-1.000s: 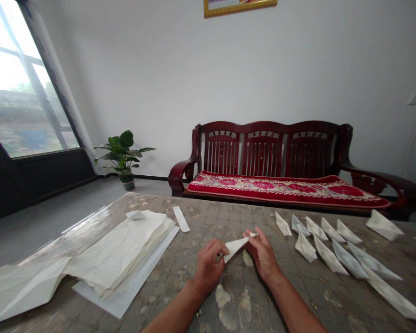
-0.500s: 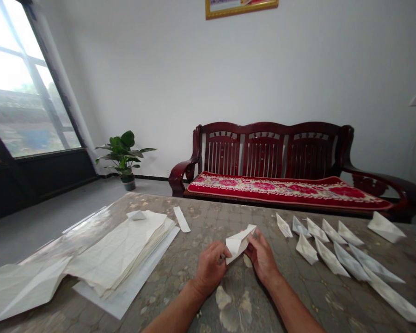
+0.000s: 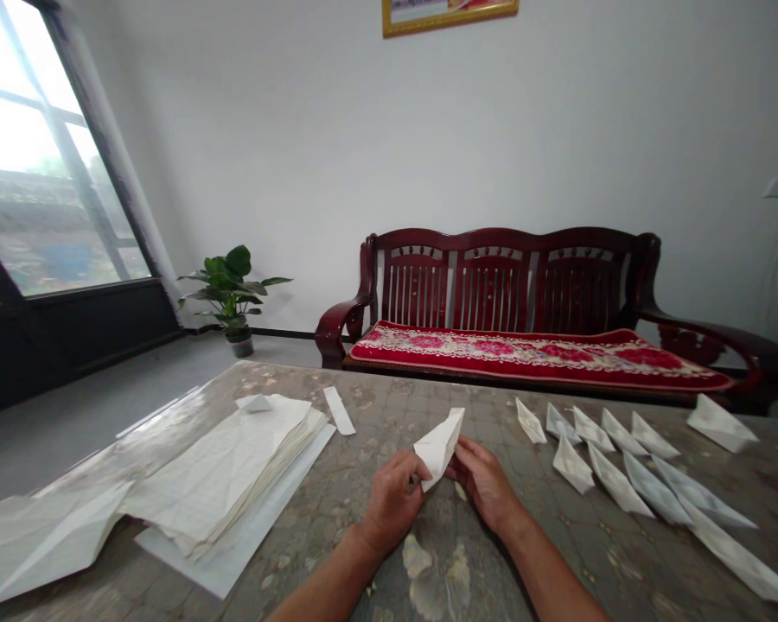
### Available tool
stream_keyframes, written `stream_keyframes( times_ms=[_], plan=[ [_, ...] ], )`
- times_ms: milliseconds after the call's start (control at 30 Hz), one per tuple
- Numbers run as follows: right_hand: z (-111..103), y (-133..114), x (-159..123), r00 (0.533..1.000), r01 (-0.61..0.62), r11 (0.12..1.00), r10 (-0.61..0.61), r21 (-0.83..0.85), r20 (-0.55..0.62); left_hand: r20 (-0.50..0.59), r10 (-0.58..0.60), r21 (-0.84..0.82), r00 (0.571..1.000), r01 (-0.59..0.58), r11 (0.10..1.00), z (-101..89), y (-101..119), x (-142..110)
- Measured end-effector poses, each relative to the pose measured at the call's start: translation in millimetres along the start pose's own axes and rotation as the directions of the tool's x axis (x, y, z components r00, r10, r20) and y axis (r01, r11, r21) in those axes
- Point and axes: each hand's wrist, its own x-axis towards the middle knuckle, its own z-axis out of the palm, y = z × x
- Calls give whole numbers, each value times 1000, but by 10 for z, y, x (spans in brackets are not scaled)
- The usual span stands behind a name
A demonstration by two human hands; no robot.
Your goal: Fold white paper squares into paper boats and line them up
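"Moved since the earlier frame?"

"One folded paper (image 3: 438, 447), white: its far end had swung leftward and away, pointing more steeply from the wearer."

"Its place?"

"Between the two hands, above the patterned surface (image 3: 337, 492)."

"State of the grip?"

"Left hand (image 3: 395, 497): fingers closed, pinching the near left edge. Right hand (image 3: 486, 484): fingers partly curled, touching the right edge; whether they pinched it, I could not tell."

"Remaining stock?"

"Item: folded paper boats (image 3: 620, 484), white, grouped at right. Item: paper stack (image 3: 226, 466), at left, one small folded piece (image 3: 254, 403) on top. Item: paper strip (image 3: 340, 410), single, just beside the stack. Item: dark red wooden bench (image 3: 493, 289), beyond."
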Motion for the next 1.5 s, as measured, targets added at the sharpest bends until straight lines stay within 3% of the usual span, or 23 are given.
stream_keyframes(
  times_ms=[667,900,1133,1500],
  plan=[
    [33,-38,-43,1000,4,999,-4,-36,15,55,-32,0,998,32,999,4,-14,5],
    [121,-43,-57,997,37,987,-46,-156,-55,59,-4,18,998,3,1000,4,10,-6],
    [70,29,-14,994,79,986,-88,-144,-58,53,17,0,998,-18,1000,-29,42,23],
    [51,17,-54,994,103,988,-106,-116,-16,83,-77,-30,994,80,996,-11,31,51]
  ],
)
